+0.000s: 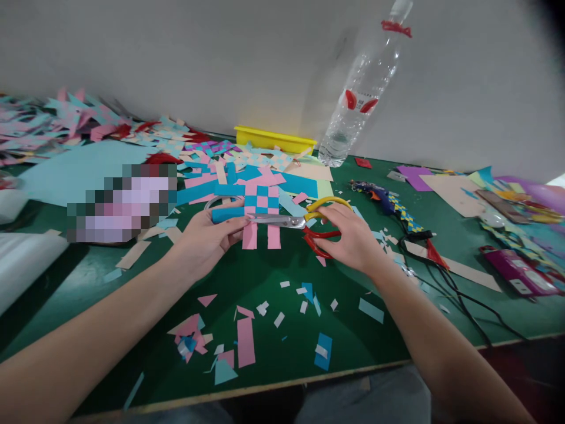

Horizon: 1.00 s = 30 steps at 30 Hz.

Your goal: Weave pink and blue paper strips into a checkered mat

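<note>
Pinched in my left hand [212, 232] is a woven paper piece [262, 201] of pink and blue strips, with two pink strip ends hanging toward me. My right hand [348, 235] has its fingers in the loops of a pair of scissors [291, 221], one handle yellow and the other red. The blades point left and lie across the pink strips just below the checkered part. Whether the blades are parted around a strip I cannot make out. A clear ring, perhaps a tape roll, shows behind my left hand.
Paper scraps [246, 341] are scattered over the green table [282, 259] near its front edge. A tall plastic bottle [359, 88] and a yellow tray [273, 140] stand at the wall. Black cables [454, 288] and a purple packet [521, 271] lie right; a blurred-out object [128, 206] lies left.
</note>
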Motion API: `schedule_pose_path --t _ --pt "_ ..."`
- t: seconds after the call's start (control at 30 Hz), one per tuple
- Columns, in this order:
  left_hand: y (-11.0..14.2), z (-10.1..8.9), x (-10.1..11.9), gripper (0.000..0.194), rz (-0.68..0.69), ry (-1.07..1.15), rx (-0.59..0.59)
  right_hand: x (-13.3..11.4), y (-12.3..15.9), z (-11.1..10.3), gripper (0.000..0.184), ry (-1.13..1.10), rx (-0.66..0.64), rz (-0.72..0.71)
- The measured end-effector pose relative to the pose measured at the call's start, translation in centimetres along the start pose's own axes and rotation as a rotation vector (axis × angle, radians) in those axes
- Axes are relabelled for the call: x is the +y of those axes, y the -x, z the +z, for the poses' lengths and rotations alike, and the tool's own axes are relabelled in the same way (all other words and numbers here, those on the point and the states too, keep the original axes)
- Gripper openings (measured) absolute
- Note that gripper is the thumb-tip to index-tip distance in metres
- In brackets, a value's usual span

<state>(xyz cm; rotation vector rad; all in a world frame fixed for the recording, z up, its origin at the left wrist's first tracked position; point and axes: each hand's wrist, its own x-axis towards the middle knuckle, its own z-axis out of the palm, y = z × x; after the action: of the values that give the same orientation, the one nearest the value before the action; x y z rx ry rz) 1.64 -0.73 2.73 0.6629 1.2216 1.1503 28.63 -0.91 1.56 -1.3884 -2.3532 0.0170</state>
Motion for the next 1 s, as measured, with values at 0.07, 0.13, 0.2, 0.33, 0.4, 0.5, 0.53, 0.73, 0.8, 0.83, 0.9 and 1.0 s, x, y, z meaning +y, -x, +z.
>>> schedule_pose_path --t 0.07,0.13,0.2,0.33,0.4,0.5,0.53,0.73,0.8,0.83,0.9,1.0 --pt "0.0 0.0 0.0 0.034 -0.006 0.001 -0.012 0.0 0.0 0.0 0.050 0.003 0.005 0.000" --pt "0.1 0.0 0.0 0.033 0.014 0.010 -0.019 0.1 0.0 0.1 0.049 0.005 0.013 -0.007" --pt "0.1 0.0 0.0 0.033 0.024 0.011 -0.025 0.2 0.0 0.1 0.048 0.001 0.020 -0.005" --pt "0.4 0.2 0.2 0.032 0.006 -0.018 -0.035 0.1 0.0 0.1 0.044 -0.006 0.031 0.024" --pt "0.4 0.3 0.3 0.032 0.013 -0.018 -0.029 -0.1 -0.1 0.0 0.043 -0.003 0.023 0.027" --pt "0.3 0.3 0.1 0.030 0.028 -0.016 -0.023 -0.2 -0.2 0.0 0.043 -0.006 0.007 0.008" --pt "0.2 0.2 0.0 0.029 0.035 -0.014 -0.022 -0.3 -0.2 0.0 0.043 -0.009 0.004 -0.001" --pt "-0.5 -0.3 -0.4 0.035 0.058 0.003 0.005 -0.6 -0.2 -0.3 0.044 -0.013 -0.040 -0.025" --pt "-0.6 -0.4 -0.4 0.037 0.059 0.002 -0.001 -0.7 -0.1 -0.4 0.044 -0.012 -0.058 -0.025" --pt "-0.5 -0.3 -0.3 0.037 0.055 0.000 -0.011 -0.7 -0.2 -0.4 0.045 -0.011 -0.065 -0.023" --pt "-0.3 -0.3 -0.2 0.038 0.037 -0.004 -0.026 -0.8 -0.2 -0.4 0.050 -0.006 -0.075 -0.013" --pt "0.1 -0.2 0.0 0.039 0.019 -0.010 -0.021 -0.7 -0.2 -0.3 0.058 0.006 -0.080 -0.005"
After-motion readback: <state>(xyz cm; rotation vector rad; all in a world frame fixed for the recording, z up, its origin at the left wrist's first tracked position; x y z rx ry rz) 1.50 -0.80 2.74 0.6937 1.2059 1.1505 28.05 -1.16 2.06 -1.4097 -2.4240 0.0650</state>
